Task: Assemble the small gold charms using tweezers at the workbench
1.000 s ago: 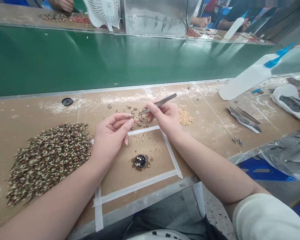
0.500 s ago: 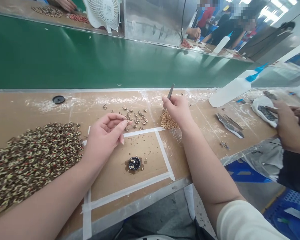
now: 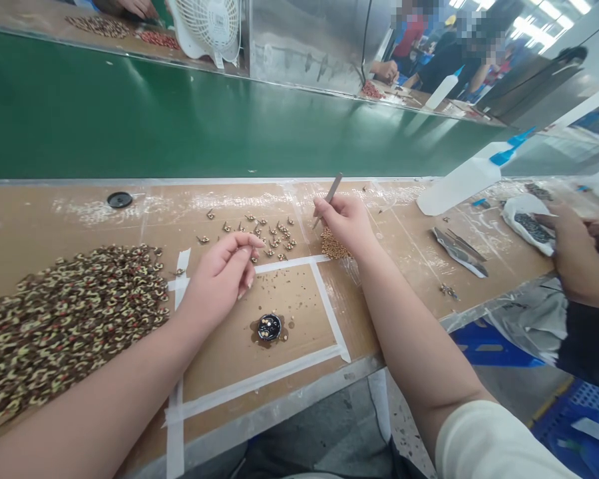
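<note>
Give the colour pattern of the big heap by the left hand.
Mottled cream and dark brown with red flecks across the heap; best in the head view.

You've got 1 L hand [image 3: 217, 279], 1 R hand [image 3: 344, 223], 1 tweezers [image 3: 328, 198] ctr, 1 big bead pile [image 3: 70, 326] lower L, 1 small bead pile [image 3: 333, 244] ctr.

no text, labels or numbers can be read anywhere in view.
</note>
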Tool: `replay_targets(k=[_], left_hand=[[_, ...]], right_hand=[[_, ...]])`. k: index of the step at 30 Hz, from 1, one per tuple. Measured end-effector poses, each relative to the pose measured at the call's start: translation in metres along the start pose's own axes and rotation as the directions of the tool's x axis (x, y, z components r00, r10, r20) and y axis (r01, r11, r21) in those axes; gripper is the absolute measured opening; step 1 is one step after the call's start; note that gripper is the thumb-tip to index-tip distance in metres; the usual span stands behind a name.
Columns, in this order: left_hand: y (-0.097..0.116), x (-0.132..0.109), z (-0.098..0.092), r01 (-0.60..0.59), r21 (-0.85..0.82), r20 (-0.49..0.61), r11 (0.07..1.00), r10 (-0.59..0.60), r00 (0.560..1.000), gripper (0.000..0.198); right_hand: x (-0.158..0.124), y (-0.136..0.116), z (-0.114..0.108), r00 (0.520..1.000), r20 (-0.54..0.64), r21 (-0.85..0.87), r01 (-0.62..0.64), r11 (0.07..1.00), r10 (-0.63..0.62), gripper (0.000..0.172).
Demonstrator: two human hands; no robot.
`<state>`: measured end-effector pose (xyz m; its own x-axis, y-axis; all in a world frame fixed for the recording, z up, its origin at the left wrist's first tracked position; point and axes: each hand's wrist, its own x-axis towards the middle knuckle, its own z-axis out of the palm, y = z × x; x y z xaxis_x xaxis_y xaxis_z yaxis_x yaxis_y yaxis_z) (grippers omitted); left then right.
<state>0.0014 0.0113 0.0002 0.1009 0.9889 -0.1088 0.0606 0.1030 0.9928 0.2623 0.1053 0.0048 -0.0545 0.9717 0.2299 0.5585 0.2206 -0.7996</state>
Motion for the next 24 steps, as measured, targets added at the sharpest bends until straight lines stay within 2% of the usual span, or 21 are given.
replay_targets(k=[2,3,5,7,10,15,17,19,21,24], left_hand=[[0.001,-0.001,0.000,0.016,0.088,0.061,0.996,-0.022,0.998,0.019],[0.002,-0.001,-0.001,0.025,0.119,0.082,0.993,-0.035,0.996,0.020],[0.002,-0.001,-0.003,0.043,0.145,0.116,0.989,-0.060,0.991,0.024],[0.002,0.000,-0.005,0.044,0.132,0.145,0.990,-0.063,0.987,0.028],[0.001,0.001,-0.007,0.022,0.106,0.167,0.994,-0.040,0.985,0.037],[-0.003,0.003,-0.008,0.014,0.030,0.179,0.999,-0.019,0.984,0.038],[-0.005,0.004,-0.008,0.025,-0.031,0.169,0.999,-0.020,0.985,0.038],[-0.007,0.005,-0.008,0.046,-0.123,0.140,0.991,-0.028,0.990,0.035],[-0.006,0.006,-0.006,0.060,-0.223,0.103,0.973,-0.038,0.994,0.032],[-0.001,0.005,-0.004,0.072,-0.339,0.082,0.938,-0.047,0.996,0.028]], right_hand=[[-0.008,-0.009,0.006,0.986,0.041,0.208,0.147,0.967,-0.159,0.040],[-0.013,-0.014,0.010,0.964,0.055,0.301,0.231,0.925,-0.259,0.039],[-0.022,-0.023,0.018,0.896,0.068,0.436,0.369,0.820,-0.439,0.033],[-0.030,-0.029,0.025,0.830,0.067,0.504,0.450,0.737,-0.553,0.025],[-0.036,-0.032,0.033,0.776,0.064,0.519,0.511,0.685,-0.628,0.014],[-0.035,-0.030,0.036,0.752,0.048,0.510,0.548,0.663,-0.658,0.010],[-0.033,-0.031,0.037,0.751,0.046,0.512,0.549,0.661,-0.659,0.010],[-0.033,-0.032,0.037,0.776,0.056,0.495,0.524,0.693,-0.628,0.011],[-0.034,-0.034,0.037,0.833,0.080,0.481,0.449,0.753,-0.548,0.012],[-0.034,-0.034,0.038,0.930,0.099,0.545,0.248,0.801,-0.355,0.017]])
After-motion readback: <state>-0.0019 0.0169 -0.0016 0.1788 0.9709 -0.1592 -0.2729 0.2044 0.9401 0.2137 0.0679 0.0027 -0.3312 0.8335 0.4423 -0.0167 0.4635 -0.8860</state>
